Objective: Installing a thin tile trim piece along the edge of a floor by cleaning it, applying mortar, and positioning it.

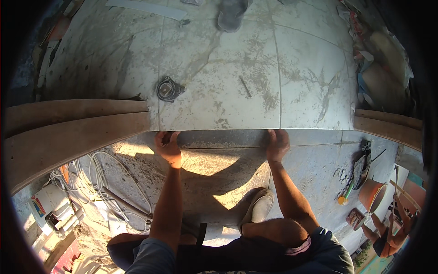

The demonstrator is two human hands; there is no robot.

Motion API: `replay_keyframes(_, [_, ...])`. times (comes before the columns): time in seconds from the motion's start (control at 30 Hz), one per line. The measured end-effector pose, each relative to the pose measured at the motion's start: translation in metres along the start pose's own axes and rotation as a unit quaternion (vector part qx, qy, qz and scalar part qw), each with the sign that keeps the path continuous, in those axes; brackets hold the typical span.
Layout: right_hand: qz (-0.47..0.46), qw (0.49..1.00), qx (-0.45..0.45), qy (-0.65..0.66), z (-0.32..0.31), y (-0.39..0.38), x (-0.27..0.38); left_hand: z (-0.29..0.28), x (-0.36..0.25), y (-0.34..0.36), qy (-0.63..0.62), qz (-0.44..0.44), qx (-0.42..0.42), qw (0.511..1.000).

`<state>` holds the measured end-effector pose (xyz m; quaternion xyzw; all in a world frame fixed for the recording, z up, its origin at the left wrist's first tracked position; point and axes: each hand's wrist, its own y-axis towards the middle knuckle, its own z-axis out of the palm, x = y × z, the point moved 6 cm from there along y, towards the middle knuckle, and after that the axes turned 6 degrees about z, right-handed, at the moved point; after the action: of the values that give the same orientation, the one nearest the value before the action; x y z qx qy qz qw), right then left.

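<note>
Pale, dust-smeared tile makes up the upper floor (219,107), and its slabs look laid: they lie side by side with thin joints running between them. Below its front edge sits a shaded grey strip (219,139), which appears to be in place or close to it; whether it is fixed, or merely propped there, cannot be told. How much is left is equally hard to judge — the seam under the edge is too dim to show a gap or any filling.

Both hands meet that edge, well apart from each other. The left hand (168,148) is at the strip's left part, the right hand (278,146) farther along, so a length of strip lies between them, just below the tile edge. Each thumb is held near its own fingers, narrow rather than spread, with the tips at or just under the edge — whether they pinch, press or only rest cannot be told. A round dark object (169,89) and a thin dark rod (245,86) lie on the tile beyond.
</note>
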<state>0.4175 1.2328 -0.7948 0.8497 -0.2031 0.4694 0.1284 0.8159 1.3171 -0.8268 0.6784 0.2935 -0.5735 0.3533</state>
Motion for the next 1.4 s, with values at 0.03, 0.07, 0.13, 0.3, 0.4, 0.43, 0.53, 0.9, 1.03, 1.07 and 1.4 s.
replay_keyframes(0.03, [-0.011, 1.0, -0.005, -0.017, 0.0, -0.001, 0.003, 0.0, -0.001, 0.0, -0.004, 0.005, -0.002, 1.0])
replay_keyframes(0.07, [-0.028, 0.998, -0.014, -0.055, -0.001, -0.001, 0.006, 0.001, -0.001, 0.0, -0.016, 0.007, 0.007, 1.0])
replay_keyframes(0.13, [0.012, 1.0, 0.002, -0.021, 0.0, -0.001, 0.004, 0.0, -0.004, 0.0, 0.02, 0.021, 0.004, 1.0])
replay_keyframes(0.3, [0.034, 0.999, 0.007, -0.029, 0.002, -0.001, 0.005, 0.001, -0.006, 0.0, 0.042, 0.027, -0.009, 0.999])
replay_keyframes(0.4, [0.021, 0.999, 0.003, -0.043, 0.002, -0.001, 0.006, 0.002, -0.006, 0.0, 0.024, 0.03, -0.009, 0.999])
replay_keyframes(0.43, [0.032, 0.999, 0.0, -0.042, 0.001, -0.001, 0.005, 0.003, -0.006, 0.0, 0.021, 0.032, -0.002, 0.999])
replay_keyframes(0.53, [0.031, 0.999, -0.002, -0.039, 0.001, -0.002, 0.002, 0.002, -0.006, -0.001, 0.034, 0.04, 0.018, 0.998])
replay_keyframes(0.9, [0.043, 0.999, 0.023, -0.001, 0.005, -0.001, -0.026, 0.0, 0.001, -0.001, 0.015, -0.032, 0.013, 0.999])
replay_keyframes(1.03, [0.007, 1.0, 0.019, -0.011, 0.006, -0.002, -0.024, -0.001, 0.003, 0.0, 0.004, -0.037, 0.009, 0.999])
replay_keyframes(1.07, [0.002, 0.999, 0.004, -0.034, 0.004, -0.002, -0.022, -0.003, 0.002, 0.0, -0.001, -0.032, 0.004, 0.999])
replay_keyframes(1.4, [0.031, 0.996, 0.025, 0.076, 0.002, -0.003, -0.005, 0.002, -0.002, 0.0, 0.009, 0.015, 0.027, 0.999])
